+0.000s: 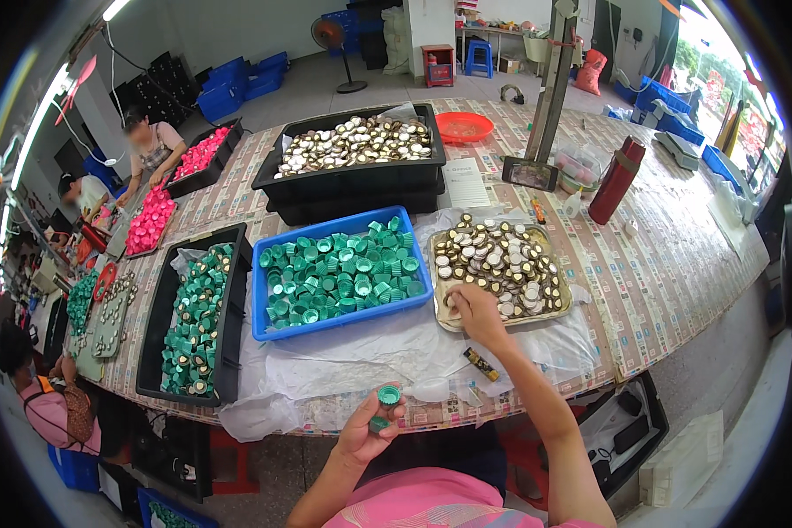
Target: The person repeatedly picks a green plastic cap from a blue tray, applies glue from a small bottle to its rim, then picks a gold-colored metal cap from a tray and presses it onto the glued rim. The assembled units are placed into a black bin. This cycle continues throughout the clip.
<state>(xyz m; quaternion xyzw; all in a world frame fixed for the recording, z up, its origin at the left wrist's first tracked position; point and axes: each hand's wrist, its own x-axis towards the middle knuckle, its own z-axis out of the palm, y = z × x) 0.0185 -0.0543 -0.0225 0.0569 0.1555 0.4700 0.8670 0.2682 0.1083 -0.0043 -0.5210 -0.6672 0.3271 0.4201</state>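
My left hand (pixel 366 431) is closed around green ribbed caps at the table's front edge. One green cap (pixel 389 395) faces up between thumb and fingertips, and part of another shows lower in the palm. My right hand (pixel 473 310) reaches into the near left corner of a shallow cream tray (pixel 449 324), its fingers pinched together; what they grip is too small to make out. Round white discs with gold-brown rims (pixel 501 255) are heaped in that tray. Left of it, a blue bin (pixel 343 323) holds many loose green caps (pixel 343 273).
A black bin (pixel 235 334) of green caps and discs stands at the left. Behind the blue bin, stacked black bins (pixel 352 189) hold more discs. A phone on a metal post (pixel 529 172), a red flask (pixel 616 180) and an orange-red basin (pixel 464 127) stand farther back. Co-workers sit at left.
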